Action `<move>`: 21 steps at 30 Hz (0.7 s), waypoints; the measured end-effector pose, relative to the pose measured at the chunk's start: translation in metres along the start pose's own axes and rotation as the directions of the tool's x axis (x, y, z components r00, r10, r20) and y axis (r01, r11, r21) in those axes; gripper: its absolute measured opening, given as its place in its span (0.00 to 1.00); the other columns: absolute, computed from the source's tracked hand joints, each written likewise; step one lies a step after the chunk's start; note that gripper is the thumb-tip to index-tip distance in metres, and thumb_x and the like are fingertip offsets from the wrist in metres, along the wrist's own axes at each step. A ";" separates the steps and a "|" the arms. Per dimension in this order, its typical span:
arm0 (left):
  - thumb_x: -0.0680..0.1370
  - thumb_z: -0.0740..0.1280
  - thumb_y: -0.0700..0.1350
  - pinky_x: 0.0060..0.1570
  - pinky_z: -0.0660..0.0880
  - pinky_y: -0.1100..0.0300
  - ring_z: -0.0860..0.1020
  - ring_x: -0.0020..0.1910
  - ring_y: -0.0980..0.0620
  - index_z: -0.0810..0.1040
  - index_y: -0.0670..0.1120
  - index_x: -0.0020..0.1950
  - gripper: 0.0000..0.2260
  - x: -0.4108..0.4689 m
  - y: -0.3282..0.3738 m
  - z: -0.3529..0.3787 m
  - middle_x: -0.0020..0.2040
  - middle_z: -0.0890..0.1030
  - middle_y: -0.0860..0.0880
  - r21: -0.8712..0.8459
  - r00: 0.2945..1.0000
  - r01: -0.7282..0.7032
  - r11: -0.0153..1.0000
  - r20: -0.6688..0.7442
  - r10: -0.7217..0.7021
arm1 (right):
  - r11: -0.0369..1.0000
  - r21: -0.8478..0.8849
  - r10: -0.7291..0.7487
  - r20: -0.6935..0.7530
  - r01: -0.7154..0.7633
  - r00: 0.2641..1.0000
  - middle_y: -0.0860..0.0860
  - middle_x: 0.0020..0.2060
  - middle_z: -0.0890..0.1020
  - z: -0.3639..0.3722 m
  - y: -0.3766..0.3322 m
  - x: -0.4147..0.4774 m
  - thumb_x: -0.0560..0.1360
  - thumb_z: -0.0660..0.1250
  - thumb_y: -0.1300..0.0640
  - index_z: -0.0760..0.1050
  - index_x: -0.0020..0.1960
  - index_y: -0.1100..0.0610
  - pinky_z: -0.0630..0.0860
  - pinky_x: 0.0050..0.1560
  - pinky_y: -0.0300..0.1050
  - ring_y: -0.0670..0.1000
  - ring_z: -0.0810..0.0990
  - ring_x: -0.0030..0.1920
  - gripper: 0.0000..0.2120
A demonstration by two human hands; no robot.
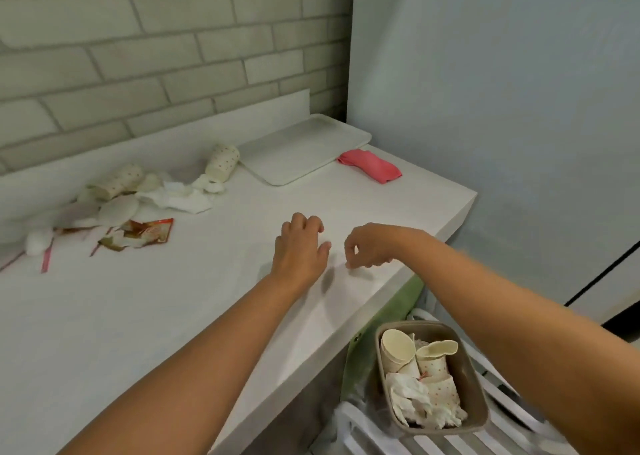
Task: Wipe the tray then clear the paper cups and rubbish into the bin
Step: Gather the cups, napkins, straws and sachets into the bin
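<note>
Both hands hover over the white tabletop (173, 316) near its front edge: left hand (300, 246) spread, grip released; right hand (369, 248) loosely curled, grasping nothing visible. Tray (304, 149) lies bare at the far corner, pink cloth (370, 165) just beside it. Dotted paper cups (223, 162) and rubbish (138, 233) remain far left; bin (476, 385) below the edge holds cups and tissue.

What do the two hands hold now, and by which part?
The left hand holds nothing, spread above the counter. The right hand is curled; whether it pinches something cannot be told.
</note>
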State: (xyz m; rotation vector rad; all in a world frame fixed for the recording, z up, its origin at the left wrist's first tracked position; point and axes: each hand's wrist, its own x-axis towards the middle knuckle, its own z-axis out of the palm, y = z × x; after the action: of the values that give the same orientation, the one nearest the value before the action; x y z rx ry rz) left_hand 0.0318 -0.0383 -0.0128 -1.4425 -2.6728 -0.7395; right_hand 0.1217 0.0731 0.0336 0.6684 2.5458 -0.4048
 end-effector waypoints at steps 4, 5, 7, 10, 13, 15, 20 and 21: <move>0.79 0.61 0.48 0.60 0.66 0.53 0.67 0.63 0.46 0.67 0.47 0.67 0.17 -0.004 -0.072 -0.033 0.65 0.66 0.46 0.105 0.981 0.190 0.976 0.005 -0.192 | 0.995 -0.018 -0.103 -0.042 0.102 0.994 0.50 0.54 0.73 -0.006 -0.060 0.030 0.77 0.63 0.49 0.70 0.65 0.52 0.70 0.52 0.44 0.52 0.74 0.50 0.17; 0.79 0.61 0.48 0.61 0.66 0.53 0.66 0.64 0.46 0.66 0.48 0.68 0.18 -0.005 -0.087 -0.039 0.66 0.65 0.46 0.120 0.974 0.223 0.967 0.007 -0.225 | 0.993 -0.018 -0.120 -0.042 0.120 0.992 0.51 0.57 0.73 -0.005 -0.070 0.036 0.77 0.63 0.50 0.69 0.66 0.52 0.69 0.55 0.44 0.53 0.74 0.56 0.18; 0.79 0.62 0.48 0.62 0.65 0.51 0.65 0.66 0.45 0.66 0.48 0.69 0.18 -0.010 -0.123 -0.056 0.67 0.65 0.46 0.148 0.953 0.299 0.943 -0.001 -0.302 | 0.984 -0.026 -0.178 -0.042 0.177 0.983 0.52 0.62 0.72 -0.006 -0.098 0.051 0.77 0.63 0.51 0.68 0.67 0.53 0.69 0.57 0.44 0.54 0.73 0.62 0.19; 0.79 0.62 0.48 0.63 0.65 0.50 0.64 0.67 0.44 0.66 0.48 0.69 0.19 -0.020 -0.174 -0.081 0.69 0.63 0.45 0.190 0.915 0.400 0.896 -0.028 -0.403 | 0.969 -0.034 -0.248 -0.046 0.246 0.968 0.53 0.63 0.72 -0.008 -0.143 0.073 0.78 0.63 0.52 0.68 0.68 0.54 0.68 0.55 0.42 0.53 0.72 0.63 0.19; 0.79 0.62 0.47 0.63 0.66 0.49 0.65 0.67 0.44 0.67 0.47 0.69 0.18 -0.031 -0.221 -0.099 0.69 0.64 0.44 0.222 0.883 0.465 0.857 -0.054 -0.466 | 0.957 -0.043 -0.290 -0.058 0.288 0.955 0.52 0.65 0.71 -0.008 -0.186 0.097 0.78 0.62 0.52 0.68 0.68 0.54 0.68 0.59 0.43 0.53 0.70 0.65 0.19; 0.79 0.62 0.45 0.62 0.67 0.52 0.66 0.65 0.45 0.69 0.46 0.68 0.17 -0.036 -0.246 -0.107 0.68 0.65 0.45 0.229 0.875 0.480 0.847 -0.063 -0.479 | 0.949 -0.054 -0.316 -0.082 0.312 0.945 0.53 0.66 0.69 -0.007 -0.210 0.115 0.78 0.62 0.53 0.68 0.68 0.55 0.67 0.61 0.43 0.53 0.68 0.66 0.20; 0.79 0.61 0.41 0.60 0.69 0.56 0.68 0.62 0.46 0.71 0.44 0.66 0.15 -0.029 -0.291 -0.120 0.66 0.67 0.46 0.222 0.890 0.454 0.863 -0.063 -0.452 | 0.942 0.045 -0.315 -0.222 0.332 0.923 0.54 0.65 0.68 -0.003 -0.257 0.160 0.78 0.62 0.55 0.69 0.68 0.58 0.69 0.64 0.46 0.56 0.69 0.65 0.19; 0.79 0.61 0.40 0.61 0.69 0.56 0.67 0.63 0.46 0.71 0.44 0.66 0.15 -0.025 -0.297 -0.120 0.67 0.67 0.46 0.208 0.897 0.441 0.873 -0.055 -0.439 | 0.942 0.073 -0.299 -0.270 0.329 0.916 0.55 0.65 0.68 -0.003 -0.264 0.169 0.78 0.61 0.55 0.69 0.67 0.58 0.70 0.64 0.47 0.56 0.70 0.64 0.19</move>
State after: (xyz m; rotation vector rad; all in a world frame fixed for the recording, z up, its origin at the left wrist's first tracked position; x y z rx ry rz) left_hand -0.2140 -0.2447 -0.0298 -0.7843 -2.9971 -0.4378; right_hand -0.1473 -0.0825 -0.0088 0.3659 2.9056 -0.6159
